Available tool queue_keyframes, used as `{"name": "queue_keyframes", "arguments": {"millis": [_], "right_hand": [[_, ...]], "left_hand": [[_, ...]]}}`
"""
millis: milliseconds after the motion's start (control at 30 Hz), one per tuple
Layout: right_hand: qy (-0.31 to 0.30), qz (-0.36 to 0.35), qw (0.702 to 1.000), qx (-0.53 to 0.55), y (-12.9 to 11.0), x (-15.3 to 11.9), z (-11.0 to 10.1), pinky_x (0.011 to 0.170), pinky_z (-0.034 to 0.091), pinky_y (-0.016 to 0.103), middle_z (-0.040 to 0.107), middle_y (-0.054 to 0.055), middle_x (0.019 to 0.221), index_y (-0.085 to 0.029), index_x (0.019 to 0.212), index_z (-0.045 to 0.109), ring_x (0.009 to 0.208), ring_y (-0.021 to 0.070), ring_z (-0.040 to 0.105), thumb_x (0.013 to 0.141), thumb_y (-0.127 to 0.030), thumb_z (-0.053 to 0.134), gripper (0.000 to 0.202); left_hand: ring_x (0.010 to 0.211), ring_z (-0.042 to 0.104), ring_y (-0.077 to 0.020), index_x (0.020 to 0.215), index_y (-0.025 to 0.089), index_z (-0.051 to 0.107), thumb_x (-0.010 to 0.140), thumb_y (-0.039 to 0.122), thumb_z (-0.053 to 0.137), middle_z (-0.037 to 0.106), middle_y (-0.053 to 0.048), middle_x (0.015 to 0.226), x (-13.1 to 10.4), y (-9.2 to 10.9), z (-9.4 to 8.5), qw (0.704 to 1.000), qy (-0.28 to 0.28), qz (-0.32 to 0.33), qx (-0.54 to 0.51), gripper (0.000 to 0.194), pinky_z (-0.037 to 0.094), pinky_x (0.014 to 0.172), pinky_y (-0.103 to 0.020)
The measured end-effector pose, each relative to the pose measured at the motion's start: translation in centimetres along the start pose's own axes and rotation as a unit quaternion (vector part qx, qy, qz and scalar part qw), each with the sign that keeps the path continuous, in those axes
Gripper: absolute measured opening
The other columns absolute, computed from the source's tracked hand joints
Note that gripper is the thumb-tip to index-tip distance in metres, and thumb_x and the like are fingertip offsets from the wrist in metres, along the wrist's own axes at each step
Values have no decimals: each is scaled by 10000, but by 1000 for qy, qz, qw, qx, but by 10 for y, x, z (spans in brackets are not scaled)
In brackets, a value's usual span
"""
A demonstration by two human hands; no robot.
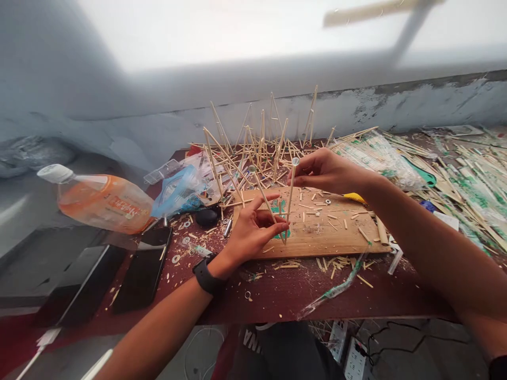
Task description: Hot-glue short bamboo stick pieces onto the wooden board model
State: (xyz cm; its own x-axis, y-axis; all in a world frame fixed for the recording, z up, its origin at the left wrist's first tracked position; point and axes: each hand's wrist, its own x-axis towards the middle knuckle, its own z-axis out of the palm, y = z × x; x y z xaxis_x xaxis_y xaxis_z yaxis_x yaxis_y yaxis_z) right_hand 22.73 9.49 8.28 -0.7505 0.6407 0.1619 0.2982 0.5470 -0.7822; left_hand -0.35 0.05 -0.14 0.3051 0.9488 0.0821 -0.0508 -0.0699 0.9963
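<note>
My left hand [255,228], with a dark watch on its wrist, pinches a small V-shaped frame of thin bamboo sticks [290,196] near its pointed lower end. A short crosspiece joins the two legs. Small pale ring-like pieces sit at the upper ends, one a washer [295,161] on the right leg. My right hand [322,170] is closed, its fingertips at the upper part of that right leg, just below the washer. Both hands are above a wooden board [336,243] strewn with stick offcuts, with a green patch partly hidden behind the frame.
Behind the board stand several pointed stick frames [261,132]. At left are an orange drink bottle [106,203], a blue plastic packet [176,190] and a black phone [140,277]. Bundled sticks in plastic [376,155] cover the right. A torn plastic wrapper [336,290] lies near the front edge.
</note>
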Motion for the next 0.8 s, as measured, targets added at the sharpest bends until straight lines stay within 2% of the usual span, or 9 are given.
{"name": "queue_keyframes", "arguments": {"millis": [200, 300, 367, 433, 533, 600, 667, 733, 800], "right_hand": [[-62, -3, 998, 3, 5, 2, 7, 645, 377, 300, 612, 3, 757, -135, 885, 752, 714, 108, 486, 957, -449, 704, 326], [-106, 19, 992, -58, 7, 1, 1, 583, 315, 289, 503, -36, 671, -147, 836, 730, 634, 89, 399, 987, -473, 659, 366], [-97, 38, 989, -104, 7, -2, -7, 555, 273, 289, 419, -55, 632, -160, 774, 692, 598, 82, 337, 1004, -488, 638, 404], [-51, 44, 990, -124, 6, -5, -17, 543, 266, 291, 408, -56, 626, -170, 750, 659, 592, 81, 327, 1001, -494, 649, 410], [71, 27, 991, -114, 1, -12, -33, 541, 302, 295, 502, -33, 662, -180, 836, 676, 616, 98, 381, 970, -501, 696, 348], [181, -2, 977, -116, -6, -18, -41, 557, 343, 298, 554, -15, 706, -194, 910, 694, 648, 113, 431, 942, -464, 738, 276], [276, -43, 949, -148, -15, -24, -44, 580, 382, 302, 553, -18, 715, -213, 931, 705, 657, 117, 449, 928, -388, 766, 186], [317, -98, 919, -214, -28, -30, -42, 592, 394, 301, 539, -30, 709, -223, 925, 723, 636, 107, 438, 934, -307, 773, 98], [289, -161, 897, -293, -42, -34, -35, 593, 392, 293, 550, -35, 717, -221, 923, 742, 619, 95, 442, 957, -254, 763, 53]], "left_hand": [[792, 820, -205, 1401, 145, 610, 784, 340, 922, 851, -56, 831, 0, 1, 0, 1000, 5, 0, 7, 718, 605, 741, -300], [770, 813, -195, 1400, 144, 604, 787, 337, 923, 859, -66, 866, 0, 1, 0, 1000, 4, -4, 6, 717, 605, 743, -303], [772, 810, -189, 1403, 142, 596, 783, 331, 927, 856, -61, 858, 0, 1, 0, 1000, 4, -4, 0, 728, 605, 757, -299], [769, 805, -183, 1402, 142, 591, 779, 330, 932, 852, -53, 845, 0, 2, 0, 1000, 2, -5, -2, 734, 597, 751, -290], [785, 807, -188, 1385, 146, 591, 773, 330, 934, 848, -48, 840, -1, 4, 0, 1000, -4, -9, -6, 726, 596, 757, -293], [800, 811, -195, 1376, 147, 584, 762, 324, 934, 845, -41, 831, -1, 5, 0, 1000, -8, -13, -17, 728, 607, 782, -306], [807, 813, -199, 1372, 146, 570, 743, 315, 939, 839, -32, 814, -1, 6, 0, 999, -10, -23, -32, 749, 608, 788, -310], [807, 811, -197, 1370, 144, 555, 721, 302, 950, 835, -25, 805, -1, 7, 0, 998, -10, -37, -49, 776, 601, 775, -303], [781, 803, -187, 1375, 144, 546, 700, 287, 960, 832, -15, 798, 0, 8, 0, 996, -13, -56, -65, 805, 594, 765, -298]]}}
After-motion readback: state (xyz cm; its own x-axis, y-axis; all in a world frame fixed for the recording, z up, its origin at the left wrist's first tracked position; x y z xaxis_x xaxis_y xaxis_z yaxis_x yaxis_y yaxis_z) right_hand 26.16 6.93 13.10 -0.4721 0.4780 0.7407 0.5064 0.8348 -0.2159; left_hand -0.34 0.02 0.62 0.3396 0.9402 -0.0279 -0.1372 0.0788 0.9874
